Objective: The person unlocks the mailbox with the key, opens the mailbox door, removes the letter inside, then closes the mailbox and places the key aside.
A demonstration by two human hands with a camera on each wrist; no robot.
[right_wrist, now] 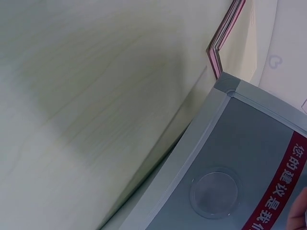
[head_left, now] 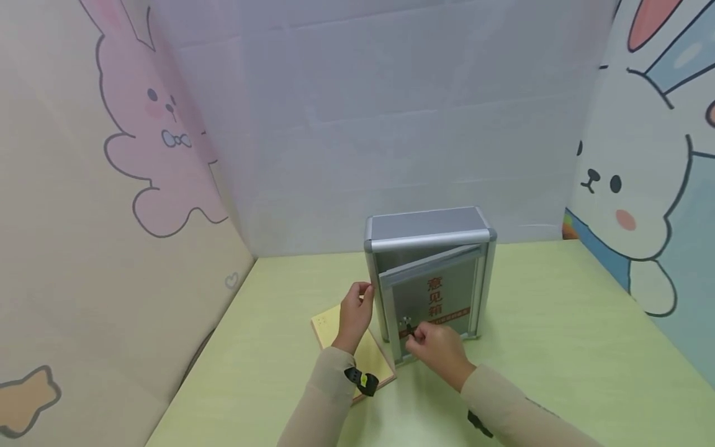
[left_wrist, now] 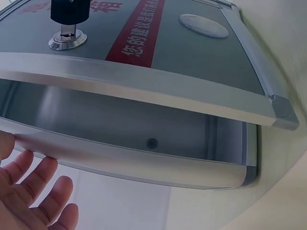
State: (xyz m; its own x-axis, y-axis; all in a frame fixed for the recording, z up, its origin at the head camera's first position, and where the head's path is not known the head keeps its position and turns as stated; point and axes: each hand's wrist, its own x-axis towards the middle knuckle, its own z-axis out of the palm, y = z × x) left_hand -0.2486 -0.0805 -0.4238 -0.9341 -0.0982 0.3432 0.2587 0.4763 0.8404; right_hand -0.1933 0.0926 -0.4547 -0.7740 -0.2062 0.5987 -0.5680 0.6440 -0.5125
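Note:
A grey metal suggestion box [head_left: 427, 226] with silver edges stands upright, its front door [head_left: 436, 298] ajar on the left side. Red Chinese characters and a red stripe mark the door. My right hand [head_left: 441, 349] pinches the black head of a key [left_wrist: 70, 12], which sits in the round lock [left_wrist: 67, 40] near the door's free edge. At the box's left side is my left hand [head_left: 355, 313]; in the left wrist view its fingers are spread, with fingertips at the silver frame [left_wrist: 144, 155]. Through the gap the grey interior [left_wrist: 110, 120] shows, with a dark round spot.
A yellow pad or thin board stack [head_left: 324, 323] lies flat left of the box, partly under my left forearm; its layered edges [right_wrist: 225, 36] show in the right wrist view. The pale green table [head_left: 547, 347] meets cloth walls printed with cartoon rabbits [head_left: 614, 217].

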